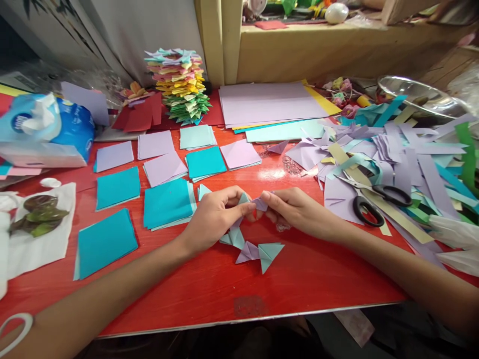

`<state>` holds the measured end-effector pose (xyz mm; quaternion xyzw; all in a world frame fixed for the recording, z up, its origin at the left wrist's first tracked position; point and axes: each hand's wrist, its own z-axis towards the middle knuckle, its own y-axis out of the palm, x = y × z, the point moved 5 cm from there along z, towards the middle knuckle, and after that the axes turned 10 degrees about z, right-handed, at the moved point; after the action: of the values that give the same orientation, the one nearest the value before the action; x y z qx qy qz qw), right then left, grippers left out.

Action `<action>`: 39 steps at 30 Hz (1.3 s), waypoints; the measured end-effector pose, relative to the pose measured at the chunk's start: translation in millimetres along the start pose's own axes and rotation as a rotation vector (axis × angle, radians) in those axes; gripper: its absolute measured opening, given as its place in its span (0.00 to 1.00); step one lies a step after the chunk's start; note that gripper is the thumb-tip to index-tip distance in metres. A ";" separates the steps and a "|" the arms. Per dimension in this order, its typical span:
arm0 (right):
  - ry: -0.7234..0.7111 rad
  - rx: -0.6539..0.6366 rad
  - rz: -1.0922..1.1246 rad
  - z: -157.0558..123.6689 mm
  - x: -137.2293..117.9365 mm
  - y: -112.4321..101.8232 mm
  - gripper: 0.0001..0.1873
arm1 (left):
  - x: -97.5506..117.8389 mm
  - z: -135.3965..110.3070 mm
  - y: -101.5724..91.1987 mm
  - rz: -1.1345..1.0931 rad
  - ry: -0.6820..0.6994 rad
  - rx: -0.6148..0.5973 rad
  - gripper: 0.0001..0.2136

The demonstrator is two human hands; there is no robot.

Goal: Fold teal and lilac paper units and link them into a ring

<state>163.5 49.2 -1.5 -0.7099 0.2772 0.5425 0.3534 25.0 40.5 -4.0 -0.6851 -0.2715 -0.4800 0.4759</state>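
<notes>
No legible text found. Round dark-blue logo seen on blue tissue pack (56,130) at left; white lettering inside too small and blurred to be read. No print noted on paper squares, paper strips or scissors (374,199). No numbers, labels or signs made out on red table (209,284) or on shelf behind.
</notes>
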 end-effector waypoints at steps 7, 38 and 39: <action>-0.184 0.432 0.043 5.3 -1.7 -37.5 0.17 | 4.7 -1.2 -2.3 0.101 0.075 0.096 0.10; -0.184 0.144 0.341 35.4 4.3 -22.8 0.09 | 4.9 -6.2 1.7 -0.147 0.013 0.054 0.10; -0.151 0.138 0.374 32.0 6.9 -25.2 0.10 | 3.6 -5.1 1.0 -0.157 -0.004 0.070 0.10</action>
<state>166.5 89.8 -8.2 -0.5775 0.4136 0.6299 0.3141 25.2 35.2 -0.7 -0.6455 -0.3420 -0.5048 0.4598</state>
